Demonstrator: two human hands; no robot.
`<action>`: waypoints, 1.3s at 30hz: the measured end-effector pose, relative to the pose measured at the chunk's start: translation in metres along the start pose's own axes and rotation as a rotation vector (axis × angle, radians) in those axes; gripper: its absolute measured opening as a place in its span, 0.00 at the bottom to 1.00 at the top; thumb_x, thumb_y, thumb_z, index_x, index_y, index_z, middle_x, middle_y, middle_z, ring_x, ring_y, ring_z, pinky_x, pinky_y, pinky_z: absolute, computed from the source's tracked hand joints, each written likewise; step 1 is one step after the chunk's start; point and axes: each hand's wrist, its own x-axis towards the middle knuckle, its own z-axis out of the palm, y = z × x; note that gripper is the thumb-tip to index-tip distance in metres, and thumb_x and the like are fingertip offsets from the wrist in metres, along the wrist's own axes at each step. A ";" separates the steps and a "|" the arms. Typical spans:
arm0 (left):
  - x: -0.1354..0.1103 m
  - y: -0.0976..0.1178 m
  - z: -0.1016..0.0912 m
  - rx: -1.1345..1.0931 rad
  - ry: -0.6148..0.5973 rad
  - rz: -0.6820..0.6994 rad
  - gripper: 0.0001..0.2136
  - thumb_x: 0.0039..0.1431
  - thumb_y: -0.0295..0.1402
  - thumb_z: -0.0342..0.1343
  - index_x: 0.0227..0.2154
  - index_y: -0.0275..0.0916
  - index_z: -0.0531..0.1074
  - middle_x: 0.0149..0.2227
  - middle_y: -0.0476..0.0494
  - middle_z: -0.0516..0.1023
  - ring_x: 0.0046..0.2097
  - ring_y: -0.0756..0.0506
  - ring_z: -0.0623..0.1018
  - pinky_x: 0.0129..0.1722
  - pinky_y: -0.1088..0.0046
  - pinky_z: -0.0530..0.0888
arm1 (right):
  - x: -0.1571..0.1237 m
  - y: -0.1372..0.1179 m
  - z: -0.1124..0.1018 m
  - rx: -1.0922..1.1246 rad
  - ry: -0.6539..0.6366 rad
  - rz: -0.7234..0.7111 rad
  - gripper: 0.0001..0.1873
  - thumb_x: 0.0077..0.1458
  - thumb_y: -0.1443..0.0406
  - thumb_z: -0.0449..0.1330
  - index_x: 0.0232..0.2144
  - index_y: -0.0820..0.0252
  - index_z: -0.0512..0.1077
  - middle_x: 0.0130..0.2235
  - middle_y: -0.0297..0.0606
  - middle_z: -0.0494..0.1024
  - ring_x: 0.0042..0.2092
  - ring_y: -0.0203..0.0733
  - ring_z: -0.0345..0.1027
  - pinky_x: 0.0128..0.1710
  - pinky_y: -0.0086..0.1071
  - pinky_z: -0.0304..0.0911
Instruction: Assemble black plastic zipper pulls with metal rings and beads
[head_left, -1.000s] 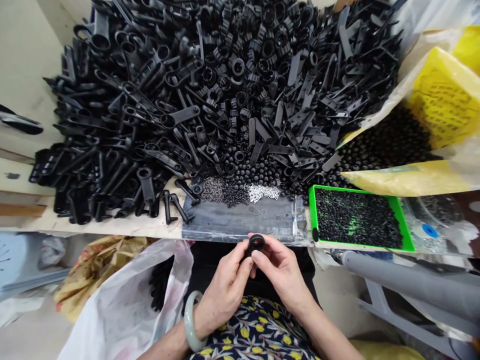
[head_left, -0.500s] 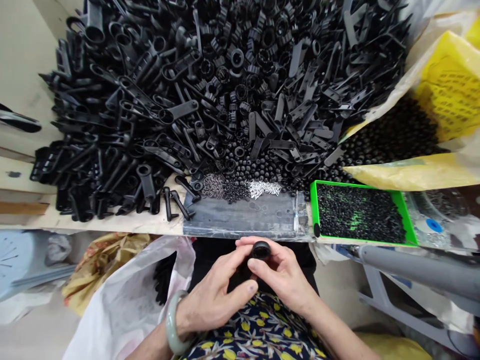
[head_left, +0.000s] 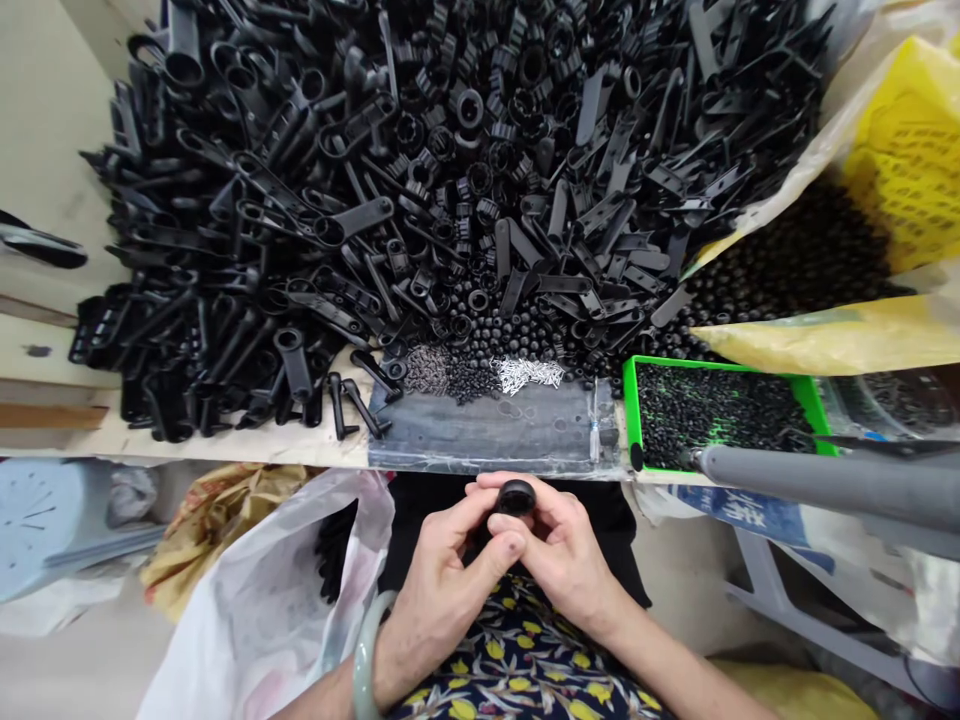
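Observation:
A small black plastic ring part (head_left: 517, 497) is pinched between both hands just below the bench's front edge, over my lap. My left hand (head_left: 450, 575), with a pale green bangle on its wrist, closes its thumb and fingers on the part from the left. My right hand (head_left: 566, 555) grips it from the right with curled fingers. Part of the piece is hidden behind the fingers.
A big heap of black plastic handles and rings (head_left: 420, 180) covers the bench. In front lie small piles of dark and silver pins (head_left: 525, 373) on a grey mat (head_left: 487, 435). A green tray (head_left: 814, 400) of tiny black parts sits right, a grey tool handle (head_left: 817, 482) across it. A white bag (head_left: 255, 620) hangs lower left.
My left thumb has come back up onto the part after dropping away half a second ago. The grey tool handle at the right has swung further left across the green tray.

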 end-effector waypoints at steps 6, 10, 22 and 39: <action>0.003 0.010 0.000 -0.009 -0.039 -0.008 0.15 0.67 0.38 0.61 0.54 0.41 0.79 0.49 0.41 0.83 0.47 0.42 0.82 0.51 0.67 0.78 | 0.004 0.003 -0.009 0.053 -0.041 -0.013 0.18 0.64 0.60 0.65 0.55 0.50 0.78 0.51 0.39 0.84 0.47 0.43 0.79 0.49 0.33 0.74; 0.008 0.012 -0.007 -0.180 -0.146 -0.051 0.20 0.64 0.36 0.64 0.59 0.43 0.75 0.55 0.40 0.81 0.54 0.40 0.81 0.58 0.65 0.76 | 0.010 0.007 -0.016 0.166 -0.137 0.021 0.25 0.64 0.58 0.66 0.62 0.49 0.72 0.54 0.41 0.82 0.52 0.47 0.78 0.55 0.40 0.73; 0.007 0.005 0.000 -0.019 -0.025 -0.006 0.12 0.67 0.37 0.61 0.50 0.42 0.77 0.47 0.44 0.82 0.47 0.44 0.81 0.51 0.69 0.77 | 0.009 0.017 -0.002 0.115 -0.029 -0.010 0.19 0.61 0.61 0.66 0.54 0.49 0.79 0.45 0.36 0.83 0.43 0.41 0.76 0.48 0.32 0.72; 0.004 -0.004 0.003 -0.086 0.018 -0.016 0.14 0.67 0.42 0.60 0.49 0.39 0.77 0.40 0.45 0.80 0.41 0.45 0.78 0.45 0.71 0.77 | 0.006 0.007 0.006 0.014 0.068 -0.019 0.17 0.61 0.60 0.66 0.52 0.52 0.81 0.44 0.37 0.84 0.42 0.42 0.78 0.44 0.30 0.73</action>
